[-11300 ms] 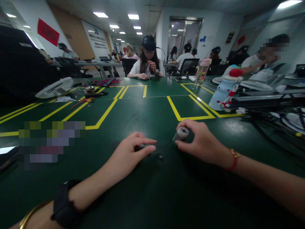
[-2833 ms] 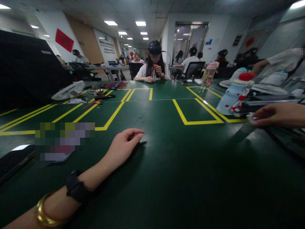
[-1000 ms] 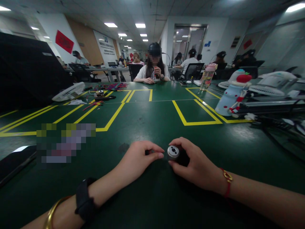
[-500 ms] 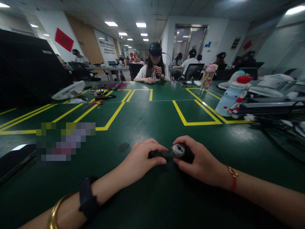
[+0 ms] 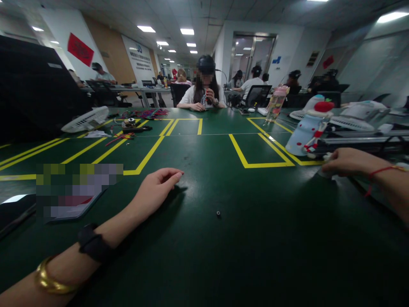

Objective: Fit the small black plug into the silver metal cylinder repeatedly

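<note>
My left hand hovers over the green table, left of the middle. Its thumb and forefinger are pressed together, and I cannot make out whether anything is between them. Far to the right, my right hand is closed around a blurred greyish piece, the small metal cylinder, low over the table by white connectors and cables. Its fingers hide most of the piece. A tiny dark ring with a pale centre lies alone on the table between the two hands.
A blue plush-like bottle with a red top stands near my right hand, a pink-lided bottle behind it. White fans lie at both sides. Wires and parts sit back left. Across the table sits a person.
My right hand has swung far right from the middle, carrying the metal cylinder. My left hand has drawn left, its fingers closing together. The tiny ring now shows on the table.
</note>
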Demonstrator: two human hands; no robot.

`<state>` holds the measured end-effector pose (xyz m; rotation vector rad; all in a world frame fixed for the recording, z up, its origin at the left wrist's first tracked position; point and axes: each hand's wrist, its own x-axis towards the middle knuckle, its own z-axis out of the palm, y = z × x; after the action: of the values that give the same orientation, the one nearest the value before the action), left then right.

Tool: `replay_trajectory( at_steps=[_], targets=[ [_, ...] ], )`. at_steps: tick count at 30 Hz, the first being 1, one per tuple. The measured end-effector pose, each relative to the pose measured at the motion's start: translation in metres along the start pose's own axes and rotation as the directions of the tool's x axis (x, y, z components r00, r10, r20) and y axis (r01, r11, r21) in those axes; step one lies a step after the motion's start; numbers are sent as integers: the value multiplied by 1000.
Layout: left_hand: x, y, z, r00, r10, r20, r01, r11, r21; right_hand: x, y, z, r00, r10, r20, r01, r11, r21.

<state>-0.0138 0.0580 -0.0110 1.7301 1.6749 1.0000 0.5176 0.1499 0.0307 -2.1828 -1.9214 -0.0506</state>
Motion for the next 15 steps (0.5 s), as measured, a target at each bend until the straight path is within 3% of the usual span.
replay_trajectory(
  at_steps=[2, 4, 6, 8, 10, 11, 13, 15],
  targets=[
    [0, 0, 0, 1000, -6, 4, 5, 1000, 19, -3, -6, 0, 996, 54, 66, -50, 997, -52],
    [0, 0, 0, 1000, -17, 8, 16, 999, 33, -12, -31, -1, 999, 37, 13, -35, 990, -134],
    [0, 0, -1, 1000, -22, 13, 22, 999, 47, -32, -75, 0, 989, -105, -105, 84, 980, -183],
    [0, 0, -1, 1000, -19, 16, 18, 998, 56, -64, -128, 7, 951, -288, -112, 273, 953, -128],
    [0, 0, -1, 1000, -16, 25, 15, 998, 59, -103, -182, 18, 780, -617, -108, 626, 774, 100],
    [0, 0, -1, 999, -13, 30, 11, 998, 58, -122, -205, 25, 692, -718, -78, 717, 671, 192],
    [0, -1, -1, 999, -3, 32, 1, 998, 56, -155, -239, 38, 567, -823, -42, 794, 532, 295],
    [0, -2, -1, 999, 5, 32, -7, 999, 53, -172, -254, 48, 510, -860, -8, 811, 477, 339]
  ],
)
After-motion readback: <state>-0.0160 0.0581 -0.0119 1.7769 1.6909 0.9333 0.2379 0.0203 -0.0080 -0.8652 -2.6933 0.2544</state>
